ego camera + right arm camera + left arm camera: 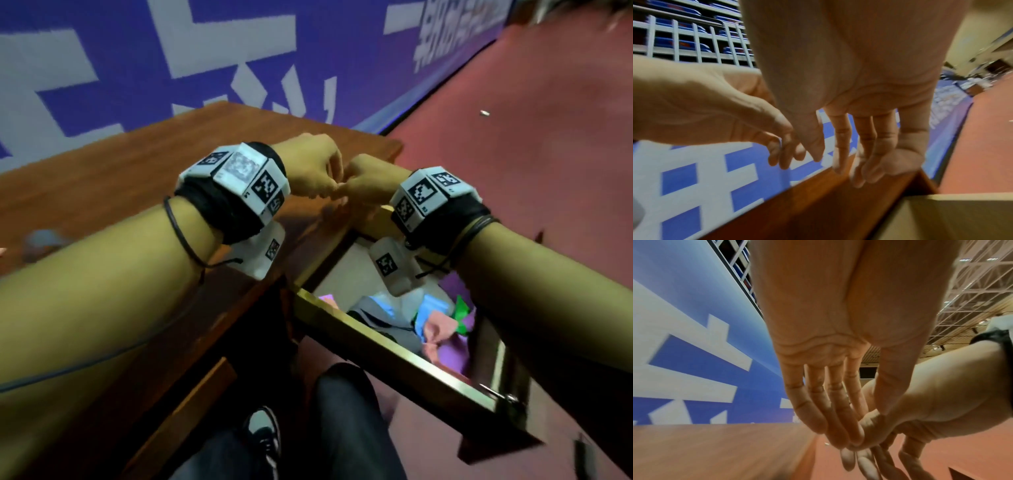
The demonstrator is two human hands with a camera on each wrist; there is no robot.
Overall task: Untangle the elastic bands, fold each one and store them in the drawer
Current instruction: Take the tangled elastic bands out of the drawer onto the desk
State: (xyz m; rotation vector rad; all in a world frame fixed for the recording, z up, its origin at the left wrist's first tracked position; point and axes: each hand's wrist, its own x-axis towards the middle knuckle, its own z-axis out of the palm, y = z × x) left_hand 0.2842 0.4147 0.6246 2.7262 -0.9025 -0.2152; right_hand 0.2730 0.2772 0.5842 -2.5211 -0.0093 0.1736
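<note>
Fingers (pixel 840 418) of two hands meet above one open drawer (pixel 383 349).

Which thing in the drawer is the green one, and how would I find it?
Start at the wooden desk and drop to the open drawer on its right side. The green piece lies among the folded bands, close under the right forearm. It alone is bright green; its neighbours are pink, purple and blue.

A blue wall banner (pixel 144 68) with large white shapes is seen at the far side. A reddish floor (pixel 548 137) lies to the right. White railings (pixel 694 40) and a lattice ceiling (pixel 972 280) are seen above.
</note>
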